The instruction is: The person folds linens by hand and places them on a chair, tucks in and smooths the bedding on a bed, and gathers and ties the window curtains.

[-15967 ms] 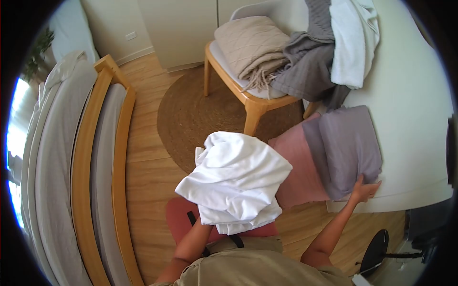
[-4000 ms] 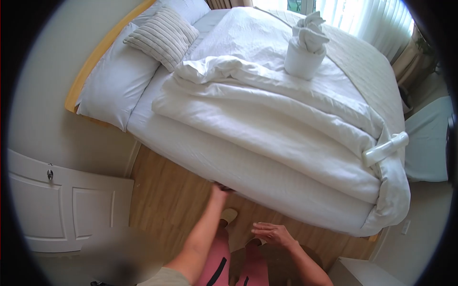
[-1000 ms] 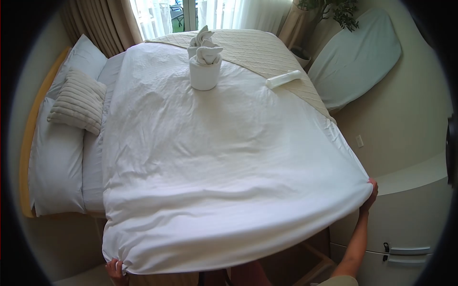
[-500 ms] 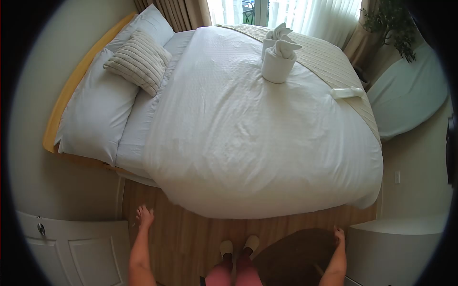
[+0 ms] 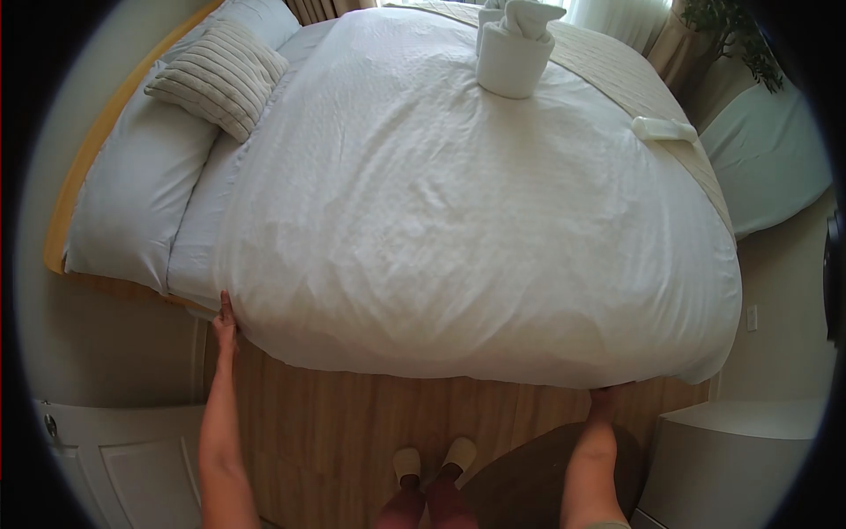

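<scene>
A white duvet (image 5: 441,238) covers most of the bed, its near edge hanging over the side. My left hand (image 5: 226,328) is at the duvet's left near corner, close to the pillow end. One finger points up along the edge, and the hand looks closed on the cloth. At the lower right, my right hand (image 5: 603,401) reaches to the hanging hem. Its fingers are tucked under or behind the duvet and hidden.
White pillows (image 5: 123,198) and a striped cushion (image 5: 220,78) lie at the headboard. Rolled towels (image 5: 514,62) stand on the duvet, with a white bottle (image 5: 663,130) near the beige throw (image 5: 617,70). A door (image 5: 132,463) and a grey cabinet (image 5: 731,467) flank me; a dark round rug (image 5: 520,476) lies below.
Both hands have moved forward from above the floor to the duvet's near edge, the left at its corner, the right at its hem. My view has tilted down and come closer to the bed.
</scene>
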{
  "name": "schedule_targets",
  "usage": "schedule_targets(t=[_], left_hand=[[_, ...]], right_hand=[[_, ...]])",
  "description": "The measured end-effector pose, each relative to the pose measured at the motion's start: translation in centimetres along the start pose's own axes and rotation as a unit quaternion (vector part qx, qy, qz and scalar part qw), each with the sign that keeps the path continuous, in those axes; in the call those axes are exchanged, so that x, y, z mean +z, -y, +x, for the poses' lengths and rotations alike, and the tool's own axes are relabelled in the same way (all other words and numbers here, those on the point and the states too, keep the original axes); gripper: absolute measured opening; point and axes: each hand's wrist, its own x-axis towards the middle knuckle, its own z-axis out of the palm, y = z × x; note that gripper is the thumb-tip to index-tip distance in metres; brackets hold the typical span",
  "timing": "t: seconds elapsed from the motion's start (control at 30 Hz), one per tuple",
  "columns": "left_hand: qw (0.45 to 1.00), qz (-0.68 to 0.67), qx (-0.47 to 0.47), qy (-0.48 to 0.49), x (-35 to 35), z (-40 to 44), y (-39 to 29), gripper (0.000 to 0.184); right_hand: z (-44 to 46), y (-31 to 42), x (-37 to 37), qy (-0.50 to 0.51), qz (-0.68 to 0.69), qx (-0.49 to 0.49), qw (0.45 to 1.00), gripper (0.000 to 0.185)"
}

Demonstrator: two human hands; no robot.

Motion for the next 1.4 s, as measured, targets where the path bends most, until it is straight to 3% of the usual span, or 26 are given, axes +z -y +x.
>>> schedule_targets(t=[0.03, 0.1, 0.27, 0.33, 0.37, 0.4, 0.47, 0.53, 0.57, 0.6, 0.67, 0.7, 0.77, 0.83, 0.87, 0.93, 0.97, 1.03, 1.1, 1.13, 1.2, 1.23, 1.27, 1.33, 1.37, 1.4], left_hand=[[1.0, 0.004, -0.003, 0.003, 0.1, 0.5, 0.9, 0.092], [0.987, 0.089, 0.077, -0.106, 0.0, 2.3, 2.3, 0.099], [1.0, 0.013, 0.02, -0.014, 0.6, 1.4, -0.1, 0.102], [0.999, -0.019, -0.03, -0.017, 0.2, 2.3, 0.7, 0.099], [0.999, -0.02, -0.03, -0.014, 0.2, 1.7, 0.1, 0.099], [1.0, -0.015, -0.027, 0.004, 0.3, 0.5, -0.7, 0.093], [0.999, -0.012, -0.023, 0.021, -0.7, -0.5, -2.0, 0.087], [0.991, -0.047, 0.123, 0.01, -2.6, -0.5, -2.5, 0.073], [0.991, -0.051, 0.121, 0.009, -3.8, -0.4, -3.6, 0.073], [0.989, -0.014, 0.148, -0.009, -5.5, -0.3, -5.4, 0.066], [0.984, 0.023, 0.172, -0.026, -6.9, 1.2, -5.3, 0.059], [0.982, 0.129, 0.131, -0.046, -7.0, 2.4, -4.5, 0.058], [0.94, 0.301, 0.116, -0.108, -5.5, 4.4, -1.5, 0.061], [0.929, 0.315, 0.131, -0.146, -3.5, 5.6, 1.6, 0.062], [0.915, 0.33, 0.138, -0.186, -2.8, 5.7, 2.3, 0.064], [0.91, 0.366, 0.088, -0.174, -4.0, 6.6, 3.7, 0.045], [0.888, 0.419, 0.081, -0.169, -5.7, 8.8, 6.1, 0.04], [0.865, 0.467, 0.079, -0.165, -7.6, 10.2, 6.5, 0.035], [0.869, 0.404, 0.112, -0.262, -8.3, 8.1, 2.9, 0.024], [0.868, 0.408, 0.113, -0.259, -7.8, 8.6, 1.8, 0.024], [0.82, 0.348, 0.381, -0.247, -6.5, 10.5, -0.4, 0.022], [0.828, 0.34, 0.386, -0.222, -4.9, 11.5, -1.6, 0.022], [0.837, 0.327, 0.39, -0.2, -2.7, 12.9, -2.9, 0.022], [0.889, 0.334, 0.29, -0.117, 0.4, 16.8, -4.3, 0.033], [0.889, 0.334, 0.292, -0.111, 2.2, 18.1, -6.2, 0.033], [0.92, 0.318, 0.2, -0.112, 3.9, 18.3, -8.4, 0.04]], right_hand=[[1.0, 0.4, 1.0, 0.016, 0.009, -0.007, 1.0, 0.078], [2.3, 1.1, 2.2, 0.036, 0.015, -0.017, 0.999, 0.073], [-1.4, 6.7, -1.0, 0.019, -0.051, -0.077, 0.996, 0.061], [-9.5, 10.5, -5.0, -0.049, -0.204, -0.225, 0.952, 0.059], [-13.6, 13.4, -8.5, -0.103, -0.163, -0.223, 0.956, 0.055], [-19.1, 14.2, -6.5, -0.246, -0.198, -0.315, 0.895, 0.059], [-24.7, 15.2, -1.9, -0.31, -0.232, -0.337, 0.858, 0.065], [-26.9, 15.3, 0.9, -0.297, -0.235, -0.356, 0.854, 0.067], [-27.1, 15.6, 1.9, -0.281, -0.239, -0.375, 0.85, 0.069], [-26.6, 15.6, 1.4, -0.28, -0.239, -0.378, 0.849, 0.069], [-24.0, 14.9, -2.2, -0.36, -0.319, -0.385, 0.788, 0.068], [-21.7, 13.7, -4.8, -0.422, -0.358, -0.377, 0.743, 0.064], [-18.9, 9.9, -5.1, -0.413, -0.359, -0.385, 0.743, 0.063], [-16.6, 8.0, -4.8, -0.462, -0.402, -0.297, 0.733, 0.068], [-15.1, 7.6, -5.4, -0.499, -0.469, -0.27, 0.677, 0.067], [-11.9, 8.4, -7.8, -0.507, -0.513, -0.085, 0.688, 0.061], [-11.6, 9.1, -7.2, -0.506, -0.512, -0.083, 0.689, 0.061], [-10.8, 10.1, -5.0, -0.506, -0.555, -0.255, 0.608, 0.049], [-11.5, 9.4, 6.9, -0.341, -0.506, -0.543, 0.577, 0.033], [-12.1, 8.3, 14.0, -0.223, -0.465, -0.604, 0.608, 0.024], [-13.2, 4.5, 26.3, -0.067, -0.459, -0.537, 0.705, 0.023], [-13.0, 2.3, 31.2, -0.012, -0.461, -0.468, 0.754, 0.02], [-11.4, 0.0, 34.9, 0.045, -0.465, -0.458, 0.756, 0.013], [-9.1, -4.3, 40.9, 0.138, -0.492, -0.402, 0.76, 0.011], [-7.5, -6.1, 42.9, 0.14, -0.484, -0.356, 0.787, 0.011], [-5.7, -7.9, 44.2, 0.145, -0.476, -0.31, 0.811, 0.01]])
